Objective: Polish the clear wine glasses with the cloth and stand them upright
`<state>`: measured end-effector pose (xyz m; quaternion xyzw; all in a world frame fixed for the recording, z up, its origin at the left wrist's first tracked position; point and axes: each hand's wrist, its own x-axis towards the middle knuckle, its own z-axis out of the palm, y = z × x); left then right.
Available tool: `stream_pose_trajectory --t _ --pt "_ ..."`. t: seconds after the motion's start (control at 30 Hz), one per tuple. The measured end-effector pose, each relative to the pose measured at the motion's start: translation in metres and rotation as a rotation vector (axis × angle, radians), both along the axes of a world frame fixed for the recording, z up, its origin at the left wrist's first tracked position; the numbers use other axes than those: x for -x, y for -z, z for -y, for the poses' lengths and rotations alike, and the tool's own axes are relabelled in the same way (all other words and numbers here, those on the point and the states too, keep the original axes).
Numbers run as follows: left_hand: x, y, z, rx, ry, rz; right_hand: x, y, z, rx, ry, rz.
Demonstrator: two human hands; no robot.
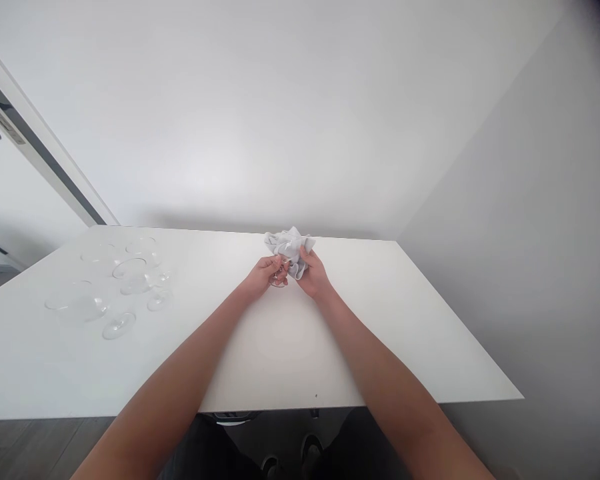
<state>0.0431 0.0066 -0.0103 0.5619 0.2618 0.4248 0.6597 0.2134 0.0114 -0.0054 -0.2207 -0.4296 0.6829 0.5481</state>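
In the head view, the person is holding both arms out over the white table (390, 320), and the two hands are meeting near the far middle of it. The left hand (266, 272) is curling shut on a small clear glass (279, 281), of which only a shiny bit is showing between the hands. The right hand (314, 275) is squeezing shut on a crumpled white cloth (289, 245). The cloth is puffing up at 12 o'clock from the hands and is covering most of the glass. The glass seems to be pointing from the fingers up into the cloth, toward 12 o'clock, but most of it is hiding, so I cannot tell for sure. Both hands are touching the bundle, and neither one is nearer. More clear glasses (130, 270) are standing in a bunch at 9 o'clock from the hands, well apart from them, on the left-hand side. At 3 o'clock the table top is running bare out to its right edge. At 6 o'clock there is open table under the arms, down to the near edge. At 12 o'clock the far edge is lying near, just behind the cloth, with a plain wall (300, 120) rising past it.
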Motion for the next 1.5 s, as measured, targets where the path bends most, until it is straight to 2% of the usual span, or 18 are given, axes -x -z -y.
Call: stream_pose_trajectory --t 0.13,0.27,0.4,0.57,0.67,0.73,0.77,0.87,0.9,0.97,1.07,1.2,1.27,1.3,1.37,1.43,1.5 --pt "-0.001 0.001 -0.002 0.007 -0.104 0.033 -0.005 0.002 -0.006 0.002 0.133 -0.094" --pt "-0.005 0.007 -0.004 -0.025 -0.138 0.013 -0.003 0.001 -0.001 -0.030 0.066 -0.073" --pt "-0.008 0.010 -0.001 -0.029 -0.026 -0.048 0.000 0.001 0.006 -0.020 0.066 -0.017" --pt "-0.002 0.002 0.005 0.117 0.266 0.000 -0.001 -0.002 0.007 0.073 -0.152 0.046" --pt "0.000 0.000 0.004 0.150 0.273 0.029 0.004 -0.003 0.006 0.128 -0.213 0.049" --pt "-0.001 0.002 0.001 0.126 0.190 0.043 0.009 0.000 0.006 0.112 -0.129 0.107" --pt "-0.003 0.005 0.000 0.101 0.124 0.031 0.012 0.001 0.006 0.068 -0.020 0.160" --pt "-0.007 0.011 -0.002 0.016 -0.094 -0.085 0.020 0.006 0.009 -0.155 0.428 0.373" --pt "-0.008 0.012 -0.002 -0.012 -0.138 -0.136 0.021 0.007 0.011 -0.227 0.540 0.433" --pt "-0.009 0.012 0.001 -0.055 -0.155 -0.214 0.022 0.005 0.015 -0.325 0.655 0.495" --pt "-0.009 0.007 0.006 -0.095 -0.081 -0.255 0.021 -0.003 0.021 -0.326 0.653 0.424" --pt "-0.010 0.004 0.007 -0.067 0.026 -0.135 0.020 -0.011 0.024 -0.120 0.367 0.179" --pt "-0.010 0.006 0.004 -0.001 0.048 -0.062 0.022 -0.010 0.021 -0.066 0.261 0.145" --pt "-0.011 0.008 0.002 0.030 0.030 -0.043 0.024 -0.008 0.020 -0.068 0.274 0.179" --pt "-0.012 0.012 -0.001 0.057 -0.080 -0.042 0.028 -0.004 0.018 -0.137 0.423 0.323" --pt "-0.014 0.016 -0.003 0.021 -0.213 -0.097 0.033 0.001 0.018 -0.268 0.619 0.480" --pt "-0.016 0.018 -0.002 -0.045 -0.286 -0.169 0.036 0.003 0.020 -0.388 0.746 0.543"
